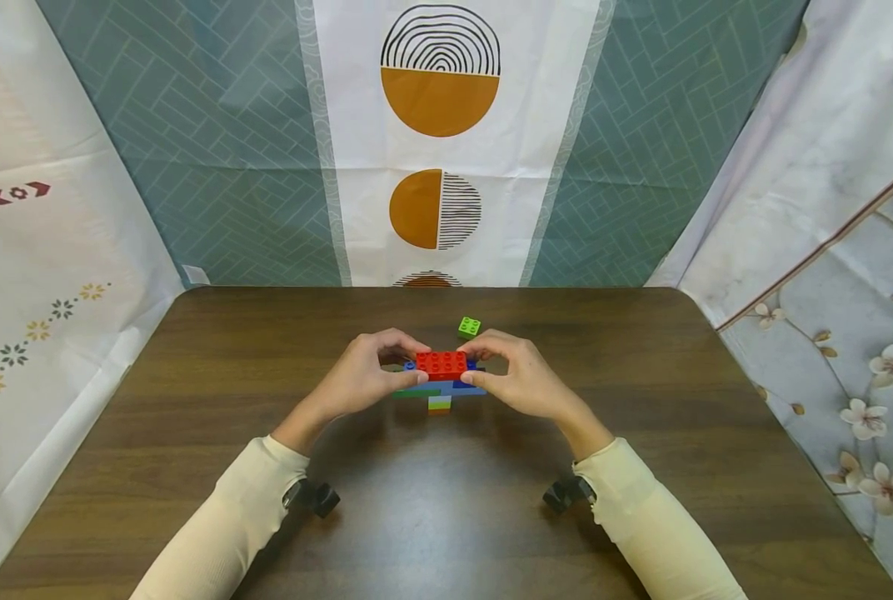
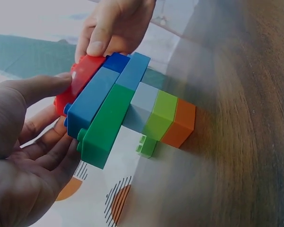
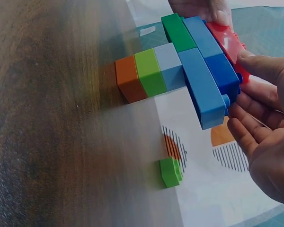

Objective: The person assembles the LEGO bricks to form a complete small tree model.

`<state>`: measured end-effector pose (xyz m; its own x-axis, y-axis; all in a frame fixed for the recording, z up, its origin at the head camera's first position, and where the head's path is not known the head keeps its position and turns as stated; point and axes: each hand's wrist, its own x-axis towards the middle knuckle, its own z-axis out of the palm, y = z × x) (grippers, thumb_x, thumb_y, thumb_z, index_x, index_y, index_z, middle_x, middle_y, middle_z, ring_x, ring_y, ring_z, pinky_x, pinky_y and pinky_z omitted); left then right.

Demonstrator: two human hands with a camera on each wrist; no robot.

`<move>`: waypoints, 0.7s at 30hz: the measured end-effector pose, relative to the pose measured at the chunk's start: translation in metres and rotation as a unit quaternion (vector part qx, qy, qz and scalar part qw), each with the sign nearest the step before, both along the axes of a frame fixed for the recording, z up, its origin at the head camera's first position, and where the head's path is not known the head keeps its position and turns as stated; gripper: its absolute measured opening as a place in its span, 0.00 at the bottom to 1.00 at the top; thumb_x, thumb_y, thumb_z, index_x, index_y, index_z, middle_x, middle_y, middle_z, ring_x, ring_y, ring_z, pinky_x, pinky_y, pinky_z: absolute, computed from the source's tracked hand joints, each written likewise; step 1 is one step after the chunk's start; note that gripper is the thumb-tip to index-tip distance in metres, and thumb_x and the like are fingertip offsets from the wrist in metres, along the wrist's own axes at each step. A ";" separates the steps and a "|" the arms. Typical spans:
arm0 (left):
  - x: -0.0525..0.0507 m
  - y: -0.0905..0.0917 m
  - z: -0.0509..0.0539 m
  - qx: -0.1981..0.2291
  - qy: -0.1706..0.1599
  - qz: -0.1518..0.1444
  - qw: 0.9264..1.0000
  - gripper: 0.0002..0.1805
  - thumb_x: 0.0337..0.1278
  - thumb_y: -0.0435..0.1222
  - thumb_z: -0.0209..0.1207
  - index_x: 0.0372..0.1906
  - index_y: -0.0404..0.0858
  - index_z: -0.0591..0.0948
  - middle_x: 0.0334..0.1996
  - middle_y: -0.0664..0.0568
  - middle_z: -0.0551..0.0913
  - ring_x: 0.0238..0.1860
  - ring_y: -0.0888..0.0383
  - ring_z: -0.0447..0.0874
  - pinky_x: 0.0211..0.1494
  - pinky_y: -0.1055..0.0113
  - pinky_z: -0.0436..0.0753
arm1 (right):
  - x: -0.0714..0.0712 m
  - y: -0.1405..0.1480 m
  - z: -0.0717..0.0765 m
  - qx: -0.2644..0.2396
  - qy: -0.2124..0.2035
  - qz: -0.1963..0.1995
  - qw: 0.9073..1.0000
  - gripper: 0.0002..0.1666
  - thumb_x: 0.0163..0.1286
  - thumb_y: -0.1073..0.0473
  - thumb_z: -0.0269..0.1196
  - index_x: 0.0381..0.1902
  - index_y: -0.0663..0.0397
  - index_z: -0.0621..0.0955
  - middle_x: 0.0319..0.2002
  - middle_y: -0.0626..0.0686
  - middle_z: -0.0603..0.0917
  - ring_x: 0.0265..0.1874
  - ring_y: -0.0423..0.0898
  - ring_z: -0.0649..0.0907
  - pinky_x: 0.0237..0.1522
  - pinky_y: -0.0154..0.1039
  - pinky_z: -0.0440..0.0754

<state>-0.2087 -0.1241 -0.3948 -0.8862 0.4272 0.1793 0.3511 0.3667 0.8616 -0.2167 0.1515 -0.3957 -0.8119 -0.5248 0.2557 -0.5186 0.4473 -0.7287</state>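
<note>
A red toy building brick (image 1: 441, 364) lies across the top of a stack of bricks on the table. My left hand (image 1: 364, 375) pinches its left end between thumb and fingers, and my right hand (image 1: 521, 375) pinches the right end. Directly beneath it are a light blue brick (image 2: 92, 101) and a dark blue brick (image 3: 222, 75). The layer below has a green brick (image 2: 106, 125) beside another light blue brick (image 3: 201, 87). The narrow column underneath runs from a whitish brick (image 2: 139, 106) through a lime brick (image 2: 161, 113) to an orange brick (image 2: 180, 123) at the bottom.
A small lime-green brick (image 1: 469, 327) stands alone behind the stack, slightly to the right. The brown wooden table (image 1: 192, 358) ends at a patterned cloth (image 1: 259, 208) at the back. Light cloths hang at both sides.
</note>
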 end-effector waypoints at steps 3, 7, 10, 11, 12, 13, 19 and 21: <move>0.000 -0.001 -0.001 0.010 -0.011 0.001 1.000 0.17 0.57 0.37 0.74 0.52 0.44 0.87 0.49 0.50 0.88 0.46 0.52 0.88 0.51 0.58 0.89 | 0.000 -0.001 0.000 -0.001 0.005 0.000 1.000 0.20 0.66 0.55 0.73 0.55 0.47 0.86 0.48 0.47 0.86 0.50 0.56 0.83 0.56 0.49 0.82; 0.003 0.000 -0.002 0.012 -0.013 0.010 1.000 0.17 0.57 0.38 0.74 0.52 0.46 0.87 0.49 0.51 0.88 0.47 0.53 0.87 0.53 0.57 0.89 | -0.001 -0.001 -0.001 -0.002 0.006 0.001 1.000 0.20 0.66 0.55 0.73 0.55 0.48 0.86 0.48 0.48 0.86 0.49 0.55 0.83 0.55 0.52 0.83; 0.004 0.001 -0.003 0.012 -0.008 0.014 1.000 0.17 0.57 0.38 0.74 0.52 0.46 0.87 0.49 0.51 0.87 0.48 0.52 0.87 0.57 0.53 0.88 | -0.001 -0.001 -0.001 -0.001 0.008 0.002 1.000 0.20 0.66 0.55 0.73 0.55 0.48 0.86 0.48 0.48 0.86 0.49 0.56 0.83 0.55 0.55 0.83; 0.005 0.001 -0.003 0.013 -0.006 0.015 1.000 0.17 0.57 0.37 0.74 0.52 0.45 0.87 0.49 0.51 0.87 0.48 0.52 0.87 0.58 0.51 0.88 | -0.001 -0.001 -0.001 -0.001 0.009 0.003 1.000 0.20 0.66 0.55 0.73 0.55 0.48 0.86 0.49 0.49 0.86 0.49 0.57 0.83 0.55 0.56 0.83; 0.005 0.002 -0.003 0.014 -0.005 0.015 1.000 0.17 0.57 0.37 0.74 0.52 0.45 0.87 0.49 0.51 0.87 0.48 0.52 0.87 0.58 0.51 0.87 | -0.001 -0.001 -0.001 -0.001 0.010 0.002 1.000 0.20 0.66 0.55 0.74 0.55 0.48 0.86 0.48 0.49 0.86 0.49 0.57 0.83 0.54 0.56 0.83; 0.005 0.002 -0.003 0.013 -0.003 0.016 1.000 0.17 0.57 0.37 0.74 0.52 0.45 0.87 0.49 0.51 0.86 0.48 0.52 0.87 0.58 0.50 0.87 | -0.001 -0.001 -0.001 0.000 0.010 0.001 1.000 0.20 0.66 0.55 0.74 0.55 0.48 0.86 0.48 0.49 0.86 0.49 0.57 0.83 0.54 0.55 0.83; 0.004 0.003 -0.004 0.006 -0.007 0.020 1.000 0.17 0.58 0.38 0.73 0.52 0.45 0.87 0.49 0.51 0.86 0.48 0.53 0.87 0.58 0.51 0.87 | 0.000 -0.001 -0.001 0.004 0.013 0.001 1.000 0.20 0.66 0.56 0.74 0.55 0.49 0.86 0.48 0.49 0.86 0.49 0.58 0.83 0.54 0.50 0.83; 0.004 0.002 -0.004 0.004 -0.008 0.020 1.000 0.17 0.58 0.38 0.73 0.52 0.46 0.87 0.49 0.51 0.86 0.48 0.53 0.87 0.57 0.52 0.87 | 0.000 -0.001 -0.002 0.004 0.016 0.003 1.000 0.19 0.66 0.56 0.74 0.54 0.49 0.86 0.48 0.48 0.86 0.49 0.57 0.83 0.54 0.48 0.83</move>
<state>-0.2045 -0.1219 -0.3988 -0.9057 0.3892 0.1680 0.3220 0.3737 0.8699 -0.2168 0.1501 -0.3974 -0.8007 -0.5307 0.2777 -0.5438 0.4497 -0.7085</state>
